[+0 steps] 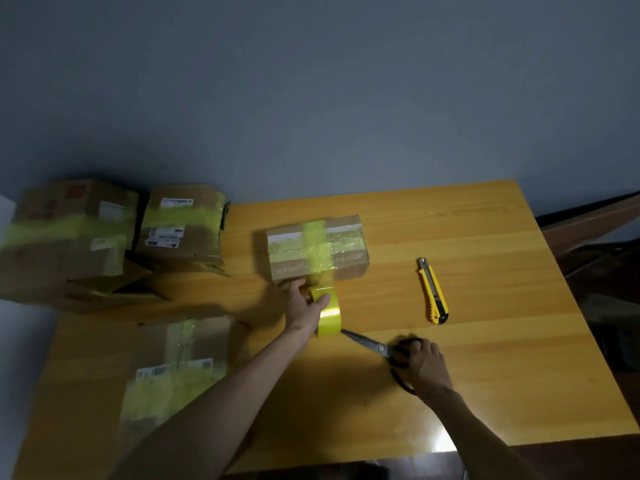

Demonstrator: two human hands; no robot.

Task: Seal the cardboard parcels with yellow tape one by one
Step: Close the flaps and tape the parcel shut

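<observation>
A small cardboard parcel (346, 251) lies in the middle of the wooden table (485, 237). A strip of yellow tape (318, 247) runs over its top and down its near side to the yellow tape roll (329, 318). My left hand (304, 306) grips that roll just in front of the parcel. My right hand (420, 358) holds black-handled scissors (367, 342) by the handles. Their blades point left, with the tips at the lower edge of the roll.
A yellow utility knife (433, 291) lies to the right of the parcel. Several taped cardboard boxes (180, 230) stand at the back left, and a flat taped parcel (173, 368) lies at the near left under my left forearm. A grey wall rises behind.
</observation>
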